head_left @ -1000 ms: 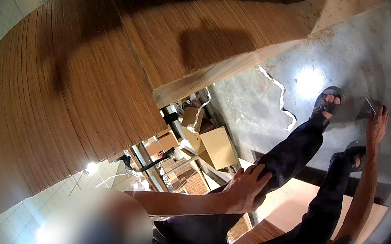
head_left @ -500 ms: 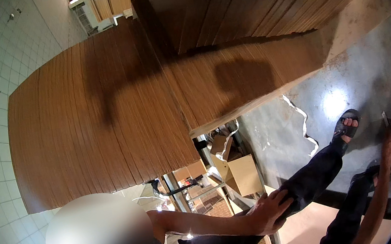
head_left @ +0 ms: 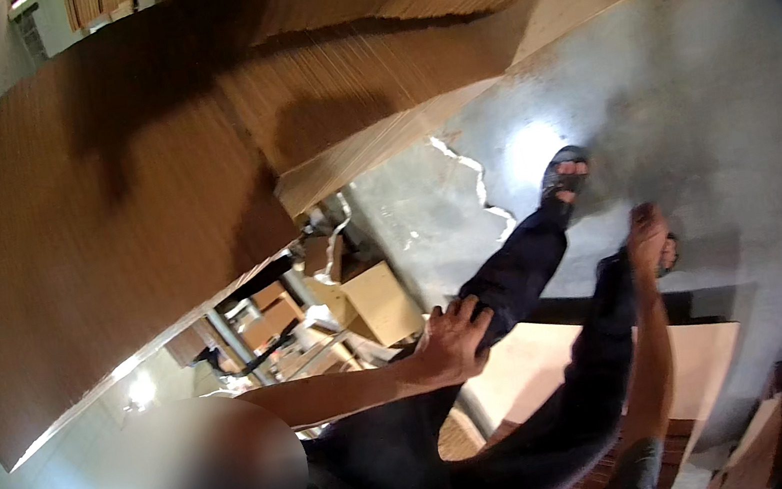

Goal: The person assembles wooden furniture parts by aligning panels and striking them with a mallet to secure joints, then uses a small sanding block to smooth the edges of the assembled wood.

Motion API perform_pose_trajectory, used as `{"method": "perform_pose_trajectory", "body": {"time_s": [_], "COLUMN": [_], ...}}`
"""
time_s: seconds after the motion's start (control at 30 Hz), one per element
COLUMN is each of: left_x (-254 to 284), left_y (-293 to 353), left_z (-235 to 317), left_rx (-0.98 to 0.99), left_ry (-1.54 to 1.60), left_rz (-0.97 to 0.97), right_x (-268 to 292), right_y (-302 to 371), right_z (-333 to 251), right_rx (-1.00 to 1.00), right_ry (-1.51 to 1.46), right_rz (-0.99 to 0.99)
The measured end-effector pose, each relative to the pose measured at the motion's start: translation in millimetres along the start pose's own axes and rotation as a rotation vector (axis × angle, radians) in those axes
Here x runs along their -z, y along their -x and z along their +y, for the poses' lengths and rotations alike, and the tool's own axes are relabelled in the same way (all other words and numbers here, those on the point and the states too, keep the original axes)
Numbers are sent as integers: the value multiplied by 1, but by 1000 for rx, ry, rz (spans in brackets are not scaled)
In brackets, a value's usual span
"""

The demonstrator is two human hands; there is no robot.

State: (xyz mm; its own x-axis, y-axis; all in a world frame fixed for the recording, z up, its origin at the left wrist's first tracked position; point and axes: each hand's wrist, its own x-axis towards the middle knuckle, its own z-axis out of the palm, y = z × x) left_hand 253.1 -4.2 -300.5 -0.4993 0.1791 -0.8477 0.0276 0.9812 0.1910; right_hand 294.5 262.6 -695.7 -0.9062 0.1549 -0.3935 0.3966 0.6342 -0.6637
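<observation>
My left hand (head_left: 456,338) rests on the dark trouser leg (head_left: 516,271) at the knee, fingers spread and holding nothing that shows. My right arm reaches down along the other leg. Its hand (head_left: 649,231) is in front of the right foot (head_left: 667,254), close above the grey floor. Those fingers are curled together and slightly blurred; what they hold, if anything, cannot be made out. My left foot, in a black open-toed sandal (head_left: 564,173), stands farther forward.
Tall stacks of brown sheets (head_left: 102,207) fill the upper left. A white strip (head_left: 478,181) lies on the concrete floor (head_left: 681,90). Cardboard boxes (head_left: 383,303) and clutter stand left of my leg. A pale flat sheet (head_left: 521,367) lies beneath my legs.
The whole view has shifted, moving the scene left. My right hand has drawn back from the floor toward my right foot; the small light thing by its fingers no longer shows. My left hand stays on the knee.
</observation>
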Motion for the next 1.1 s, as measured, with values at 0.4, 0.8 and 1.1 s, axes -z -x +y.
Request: {"method": "perform_pose_trajectory", "body": {"time_s": [0.4, 0.8, 1.1], "left_x": [1, 122, 182], "left_y": [22, 158, 255], "left_z": [22, 81, 126], "left_rx": [188, 66, -305], "left_ry": [139, 1344, 1978], "left_rz": [-28, 411, 335], "right_x": [261, 451, 517], "right_y": [146, 154, 196], "right_z": [-192, -422, -537], "right_rx": [-338, -61, 218], "right_ry": [-633, -794, -598], "right_rz": [-97, -275, -422]}}
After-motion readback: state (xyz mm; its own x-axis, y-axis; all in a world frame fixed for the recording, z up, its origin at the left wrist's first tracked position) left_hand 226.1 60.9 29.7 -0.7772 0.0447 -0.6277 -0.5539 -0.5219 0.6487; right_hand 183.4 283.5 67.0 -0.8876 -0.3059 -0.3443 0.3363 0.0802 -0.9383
